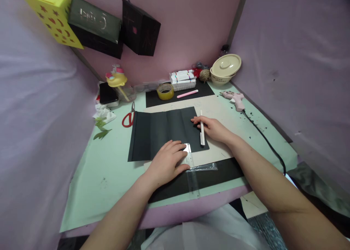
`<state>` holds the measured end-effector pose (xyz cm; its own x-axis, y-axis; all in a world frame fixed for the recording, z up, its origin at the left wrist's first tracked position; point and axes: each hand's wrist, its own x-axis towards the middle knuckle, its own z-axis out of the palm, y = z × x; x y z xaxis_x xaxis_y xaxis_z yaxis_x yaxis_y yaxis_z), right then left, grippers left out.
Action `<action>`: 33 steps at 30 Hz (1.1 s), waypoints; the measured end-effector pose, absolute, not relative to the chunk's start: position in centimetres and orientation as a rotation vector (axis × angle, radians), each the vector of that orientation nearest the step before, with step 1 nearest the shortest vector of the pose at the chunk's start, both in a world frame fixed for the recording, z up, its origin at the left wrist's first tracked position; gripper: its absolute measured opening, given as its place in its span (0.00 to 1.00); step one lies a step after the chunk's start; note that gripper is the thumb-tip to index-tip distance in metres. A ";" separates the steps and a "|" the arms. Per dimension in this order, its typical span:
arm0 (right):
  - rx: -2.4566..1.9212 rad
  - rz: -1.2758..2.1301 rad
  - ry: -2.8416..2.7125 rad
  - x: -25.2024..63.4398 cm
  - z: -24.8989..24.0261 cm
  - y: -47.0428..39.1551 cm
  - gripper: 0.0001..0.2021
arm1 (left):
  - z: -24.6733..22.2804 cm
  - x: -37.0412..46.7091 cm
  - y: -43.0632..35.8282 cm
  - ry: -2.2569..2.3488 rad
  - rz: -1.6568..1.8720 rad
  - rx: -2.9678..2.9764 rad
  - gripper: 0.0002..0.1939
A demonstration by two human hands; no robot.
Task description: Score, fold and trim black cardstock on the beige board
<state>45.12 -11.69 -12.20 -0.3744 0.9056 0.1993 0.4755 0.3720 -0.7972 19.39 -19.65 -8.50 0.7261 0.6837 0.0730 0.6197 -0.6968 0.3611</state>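
Observation:
A folded black paper sheet (160, 129) with several vertical creases lies on a pale board (216, 111). My left hand (171, 160) rests with its fingers spread over the paper's lower edge, touching the upper end of a clear ruler (193, 182). The ruler points toward the table's front edge. My right hand (212, 128) is at the paper's right side, its fingers closed around a white pen (202, 133). Under the board, another black sheet (218, 175) shows, with a clear plastic piece (209, 167) on it.
Red-handled scissors (127, 120) lie left of the paper. Behind are yellow tape (165, 92), a pink pen (187, 94) and white markers (182, 79). A glue gun (237, 100) with a cord lies right, near a lidded bowl (222, 77). Black boxes (140, 27) hang above.

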 end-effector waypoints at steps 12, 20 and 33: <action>-1.179 0.857 -1.987 45.2 -12.4 -11.5 0.12 | -8.4 19.4 -19.7 0.997 0.314 2.625 0.16; -1.190 0.861 -1.986 45.2 -12.3 -11.7 0.12 | -8.4 19.4 -19.7 0.998 0.318 2.627 0.15; -1.212 0.925 -1.465 45.0 -11.1 -11.9 0.11 | -8.2 19.5 -19.9 0.997 0.303 2.632 0.14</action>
<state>44.98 -11.85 -11.08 -0.0191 0.9769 0.2126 0.2280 0.2113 -0.9505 19.47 -19.88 -8.19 0.7353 0.6722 0.0862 0.6067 -0.7096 0.3582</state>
